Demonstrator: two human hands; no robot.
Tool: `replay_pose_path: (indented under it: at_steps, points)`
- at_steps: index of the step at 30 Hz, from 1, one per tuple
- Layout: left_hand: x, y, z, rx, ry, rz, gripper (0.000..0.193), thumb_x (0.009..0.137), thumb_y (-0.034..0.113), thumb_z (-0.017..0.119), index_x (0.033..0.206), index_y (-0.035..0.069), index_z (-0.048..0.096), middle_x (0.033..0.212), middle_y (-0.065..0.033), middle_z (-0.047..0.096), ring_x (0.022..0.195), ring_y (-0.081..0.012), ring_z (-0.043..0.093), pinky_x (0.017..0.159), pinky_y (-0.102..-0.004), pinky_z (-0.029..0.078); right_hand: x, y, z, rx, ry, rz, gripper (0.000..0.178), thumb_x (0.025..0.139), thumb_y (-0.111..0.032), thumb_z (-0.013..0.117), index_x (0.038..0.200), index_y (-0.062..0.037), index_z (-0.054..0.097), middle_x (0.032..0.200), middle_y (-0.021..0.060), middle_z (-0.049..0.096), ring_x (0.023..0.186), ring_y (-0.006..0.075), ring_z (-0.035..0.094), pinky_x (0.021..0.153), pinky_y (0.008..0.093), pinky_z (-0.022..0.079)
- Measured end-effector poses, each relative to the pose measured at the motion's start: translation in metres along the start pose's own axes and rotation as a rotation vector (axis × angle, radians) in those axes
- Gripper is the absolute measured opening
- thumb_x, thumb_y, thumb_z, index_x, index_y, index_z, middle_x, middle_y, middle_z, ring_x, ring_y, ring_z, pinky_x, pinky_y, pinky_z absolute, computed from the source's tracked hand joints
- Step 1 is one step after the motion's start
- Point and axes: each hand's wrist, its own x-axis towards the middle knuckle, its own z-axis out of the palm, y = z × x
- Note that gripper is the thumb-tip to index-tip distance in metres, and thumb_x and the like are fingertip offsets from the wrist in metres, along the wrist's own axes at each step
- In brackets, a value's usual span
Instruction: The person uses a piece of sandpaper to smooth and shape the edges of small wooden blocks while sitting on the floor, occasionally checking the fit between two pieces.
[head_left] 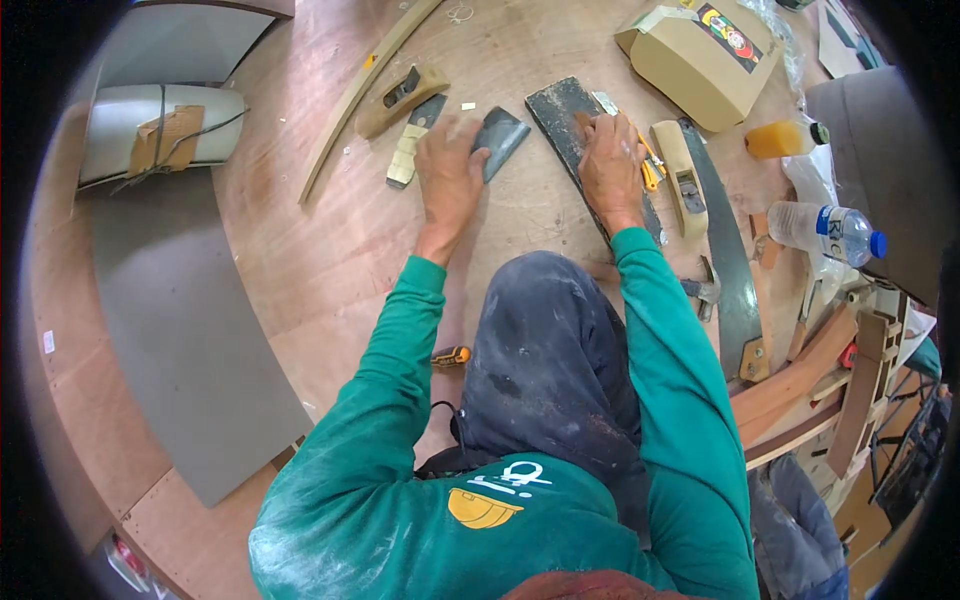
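Note:
My left hand [450, 170] is closed at the edge of a dark grey flat piece [505, 140], its thumb and forefinger against it. A cloth-wrapped dark strip [408, 152] lies just left of that hand. My right hand [612, 168] rests on a long dark board [553, 110] with its fingers curled down; something brownish shows at the fingertips, too covered to name. Right beside it are a yellow utility knife [652, 172] and a wooden hand plane [684, 185]. Another wooden plane [402, 100] sits beyond my left hand.
A handsaw [728, 260] and a hammer [706, 288] lie at the right, near a water bottle [815, 230] and an orange-filled bottle [780, 139]. A cardboard box [700, 70] stands far right. A curved wooden strip [350, 100], a grey panel [190, 320] and a screwdriver [452, 356] lie leftward.

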Motion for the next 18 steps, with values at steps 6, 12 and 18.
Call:
replay_pose_path:
  at_steps: [6, 12, 18]
  points:
    - [-0.004, 0.016, -0.005, 0.116, -0.215, 0.104, 0.038, 0.098, 0.031, 0.075, 0.125, 0.005, 0.071, 0.116, -0.0156, 0.068, 0.109, -0.0373, 0.062, 0.095, -0.0476, 0.051, -0.002, 0.001, 0.001, -0.005, 0.020, -0.007, 0.013, 0.105, -0.020, 0.059, 0.111, -0.0083, 0.061, 0.113, 0.0146, 0.060, 0.112, 0.0365, 0.060, 0.090, 0.0535, 0.046]
    - [0.016, -0.022, 0.004, -0.243, -0.277, -0.160, 0.043, 0.100, 0.027, 0.072, 0.136, 0.003, 0.064, 0.107, -0.0168, 0.069, 0.106, -0.0362, 0.064, 0.088, -0.0440, 0.054, -0.002, -0.003, 0.002, 0.016, -0.002, -0.005, 0.015, 0.105, -0.020, 0.060, 0.113, -0.0072, 0.062, 0.116, 0.0150, 0.061, 0.114, 0.0371, 0.059, 0.093, 0.0534, 0.046]
    - [-0.010, -0.012, 0.016, 0.009, 0.003, -0.054, 0.052, 0.098, 0.022, 0.074, 0.145, 0.006, 0.061, 0.120, -0.0155, 0.069, 0.117, -0.0327, 0.061, 0.100, -0.0460, 0.049, 0.000, 0.001, 0.002, 0.067, -0.010, 0.001, 0.016, 0.106, -0.019, 0.060, 0.115, -0.0063, 0.063, 0.118, 0.0166, 0.062, 0.117, 0.0389, 0.059, 0.097, 0.0548, 0.046]
